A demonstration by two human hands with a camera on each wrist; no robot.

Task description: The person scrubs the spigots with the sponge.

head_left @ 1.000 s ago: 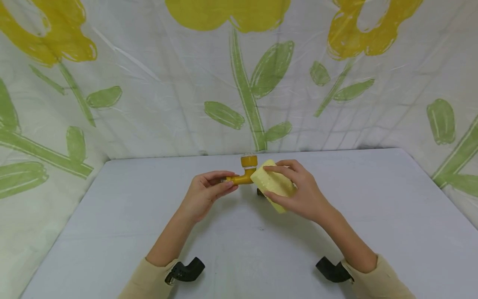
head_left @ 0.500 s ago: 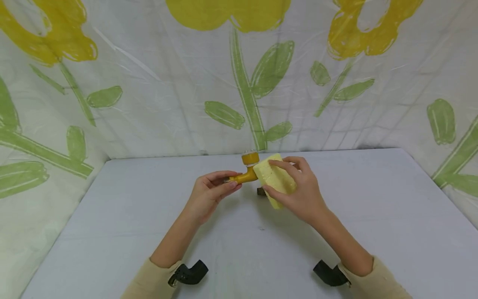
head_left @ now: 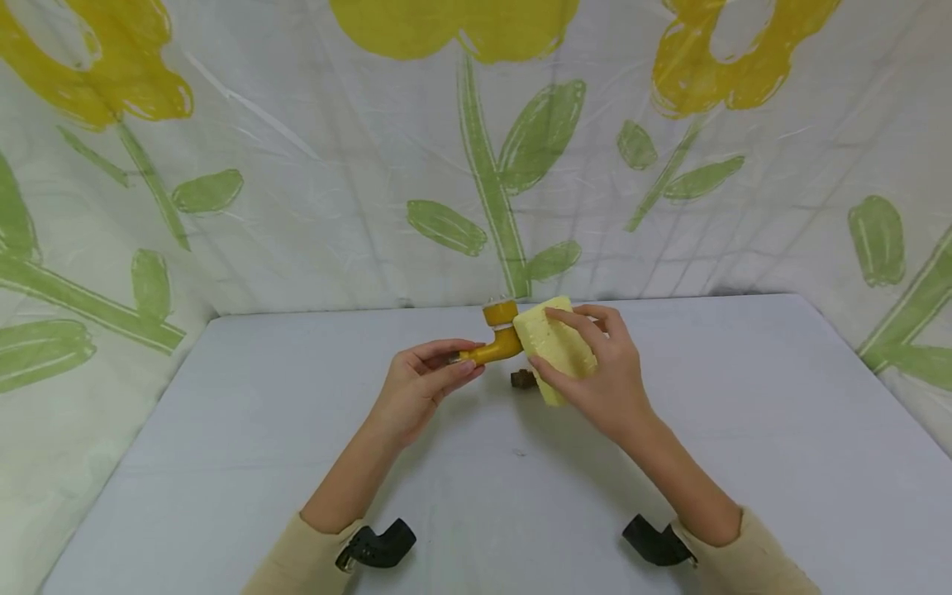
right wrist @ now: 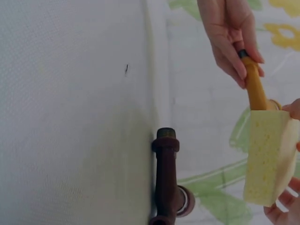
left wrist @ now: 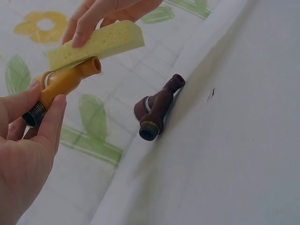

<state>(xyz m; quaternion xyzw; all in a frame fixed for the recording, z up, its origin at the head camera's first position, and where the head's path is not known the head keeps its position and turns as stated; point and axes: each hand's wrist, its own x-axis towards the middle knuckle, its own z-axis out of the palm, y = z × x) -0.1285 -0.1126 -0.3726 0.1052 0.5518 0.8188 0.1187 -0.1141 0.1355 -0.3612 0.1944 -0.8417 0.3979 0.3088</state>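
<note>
Yellow and porous, the sponge (head_left: 552, 343) is pinched between the thumb and fingers of our right hand (head_left: 613, 376), and we hold it against the side of the mustard tap (head_left: 507, 341). Our left hand (head_left: 416, 388) has fingers and thumb clamped on that tap by its threaded end, raised off the table (head_left: 245, 446). We keep both hands apart, tap and sponge between them. Beneath lies a brown tap (head_left: 523, 379), partly hidden by the sponge from the head view. Behind the table we face a sheet (head_left: 335, 240) with painted flowers.
</note>
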